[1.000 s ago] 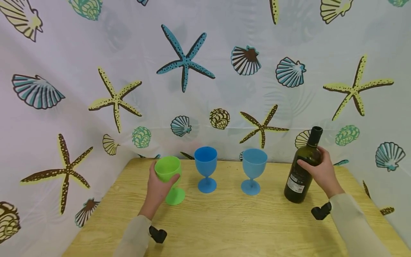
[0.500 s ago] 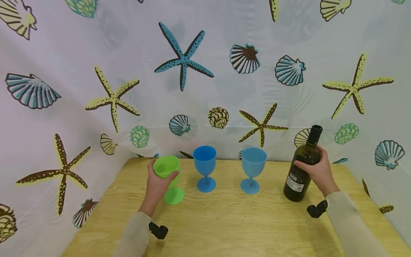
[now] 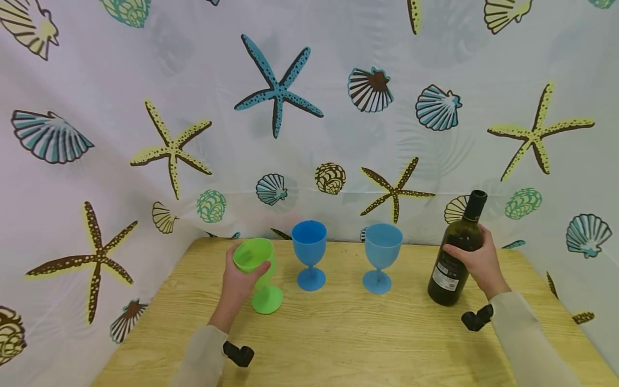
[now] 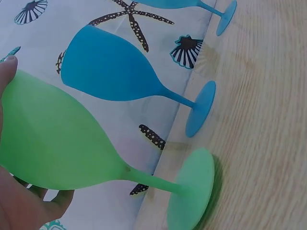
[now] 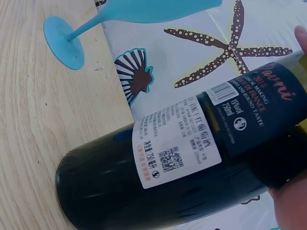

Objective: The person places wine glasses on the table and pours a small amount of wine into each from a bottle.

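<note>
Slightly, the green goblet (image 3: 251,258) has shifted over the last half second: its foot lies a little nearer the person and a touch closer to the dark blue goblet (image 3: 309,250), while the bottle (image 3: 452,263) holds its place, so I judge that the left hand (image 3: 237,282) is doing the moving and the right hand (image 3: 481,260) only steadying. The green goblet is at the left end of the row, and the left fingers grasp it around the bowl; it seems tipped a little, with the bowl leaning away from its blue neighbour. A shadow edges its foot in the left wrist view, but whether the foot rests fully on the counter (image 3: 338,333) I cannot tell. The right fingers grasp the bottle around its upper body, at the row's right end, its base on the counter. Between them the dark blue goblet and the light blue goblet (image 3: 383,247) stand upright, apart and untouched. No contents show in any bowl, though the bottoms are not all visible; the dark glass hides what the bottle holds. Its pale label (image 5: 175,139) shows in the right wrist view. Behind hangs a cloth (image 3: 309,156) printed with shells and starfish.
</note>
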A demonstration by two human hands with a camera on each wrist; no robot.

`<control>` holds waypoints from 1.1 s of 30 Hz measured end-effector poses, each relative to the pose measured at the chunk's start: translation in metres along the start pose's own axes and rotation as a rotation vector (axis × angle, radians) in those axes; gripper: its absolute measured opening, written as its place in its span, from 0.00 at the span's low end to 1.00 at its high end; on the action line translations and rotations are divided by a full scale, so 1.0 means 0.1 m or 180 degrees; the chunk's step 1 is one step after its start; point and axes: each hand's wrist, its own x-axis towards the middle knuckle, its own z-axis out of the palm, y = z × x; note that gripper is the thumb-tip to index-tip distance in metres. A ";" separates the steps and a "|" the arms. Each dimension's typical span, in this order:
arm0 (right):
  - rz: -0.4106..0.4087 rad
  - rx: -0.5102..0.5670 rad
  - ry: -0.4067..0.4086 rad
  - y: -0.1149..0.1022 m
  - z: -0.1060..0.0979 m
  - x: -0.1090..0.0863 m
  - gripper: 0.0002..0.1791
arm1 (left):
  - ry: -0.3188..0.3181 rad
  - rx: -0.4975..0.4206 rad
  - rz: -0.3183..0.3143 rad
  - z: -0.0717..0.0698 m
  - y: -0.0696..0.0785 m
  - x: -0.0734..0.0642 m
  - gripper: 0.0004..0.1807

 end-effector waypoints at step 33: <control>0.0055 0.0132 0.0157 0.09 0.04 0.03 0.57 | -0.1283 -0.0218 0.0407 1.21 0.37 -0.61 0.51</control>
